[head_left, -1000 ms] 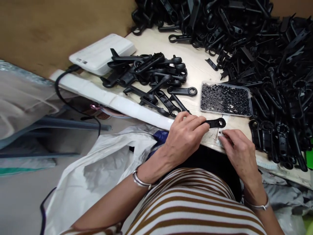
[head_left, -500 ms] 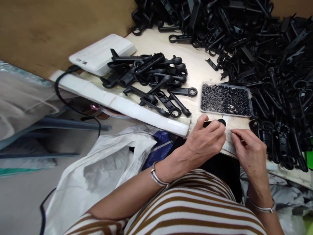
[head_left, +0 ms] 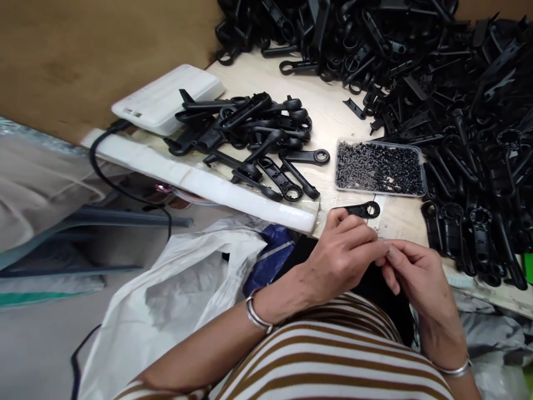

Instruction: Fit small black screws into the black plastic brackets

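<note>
My left hand [head_left: 343, 253] is closed at the table's near edge, its fingers curled. My right hand [head_left: 422, 272] is pinched, and its fingertips meet those of my left hand. Whatever lies between the fingertips is too small or hidden to make out. Just beyond my left knuckles lies a black plastic part with a ringed end [head_left: 368, 210], partly covered by that hand. Behind it stands a shallow clear box [head_left: 381, 191] with tiny dark pieces, greyer on the left and blacker on the right.
A pile of black plastic handle-like parts [head_left: 254, 125] lies to the left, beside a white box-shaped device [head_left: 166, 97] with a black cable [head_left: 92, 155]. Larger heaps of black parts [head_left: 462, 150] fill the back and right. A white plastic bag [head_left: 166, 294] hangs below the table edge.
My left fingers have come off the black ringed part, which now lies on the table. Both hands have moved nearer to me, and their fingertips have come together.
</note>
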Demonstrator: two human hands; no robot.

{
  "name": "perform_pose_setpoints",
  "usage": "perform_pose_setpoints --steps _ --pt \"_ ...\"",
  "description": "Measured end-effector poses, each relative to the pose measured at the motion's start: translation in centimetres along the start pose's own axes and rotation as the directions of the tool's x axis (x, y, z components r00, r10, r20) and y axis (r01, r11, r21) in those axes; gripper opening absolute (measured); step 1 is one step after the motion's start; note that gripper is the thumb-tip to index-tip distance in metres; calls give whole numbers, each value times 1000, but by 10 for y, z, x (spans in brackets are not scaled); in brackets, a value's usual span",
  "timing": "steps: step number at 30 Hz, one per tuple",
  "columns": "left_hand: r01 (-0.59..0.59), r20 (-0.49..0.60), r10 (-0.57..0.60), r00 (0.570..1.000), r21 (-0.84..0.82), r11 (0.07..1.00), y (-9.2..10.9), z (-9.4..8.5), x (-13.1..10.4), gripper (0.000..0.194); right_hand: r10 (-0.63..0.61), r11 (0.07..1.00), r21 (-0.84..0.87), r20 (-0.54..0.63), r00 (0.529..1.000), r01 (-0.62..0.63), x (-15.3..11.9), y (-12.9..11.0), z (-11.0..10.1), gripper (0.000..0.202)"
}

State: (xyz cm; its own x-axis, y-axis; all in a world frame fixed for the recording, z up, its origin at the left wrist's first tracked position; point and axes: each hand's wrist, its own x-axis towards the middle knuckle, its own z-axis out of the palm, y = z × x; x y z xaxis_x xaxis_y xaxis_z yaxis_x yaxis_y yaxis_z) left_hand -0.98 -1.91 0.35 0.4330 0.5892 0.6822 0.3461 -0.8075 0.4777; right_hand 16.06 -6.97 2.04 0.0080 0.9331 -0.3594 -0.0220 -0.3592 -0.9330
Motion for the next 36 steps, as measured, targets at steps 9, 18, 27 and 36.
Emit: perform_pose_setpoints --steps 9,18,27,36 --pt "-27 -33 22 999 -138 990 1 6 -10 10 134 932 330 76 988 -152 -8 1 4 16" --pt "-104 67 99 993 78 992 -3 3 -11 21 99 944 322 -63 993 -74 -5 5 5 20" --pt "-200 314 108 943 277 940 -6 13 14 20 -129 987 58 -253 959 148 -10 12 -10 16" --pt "288 108 -267 957 -395 872 3 5 8 28 -243 969 -25 -260 935 245 -4 16 -13 10"
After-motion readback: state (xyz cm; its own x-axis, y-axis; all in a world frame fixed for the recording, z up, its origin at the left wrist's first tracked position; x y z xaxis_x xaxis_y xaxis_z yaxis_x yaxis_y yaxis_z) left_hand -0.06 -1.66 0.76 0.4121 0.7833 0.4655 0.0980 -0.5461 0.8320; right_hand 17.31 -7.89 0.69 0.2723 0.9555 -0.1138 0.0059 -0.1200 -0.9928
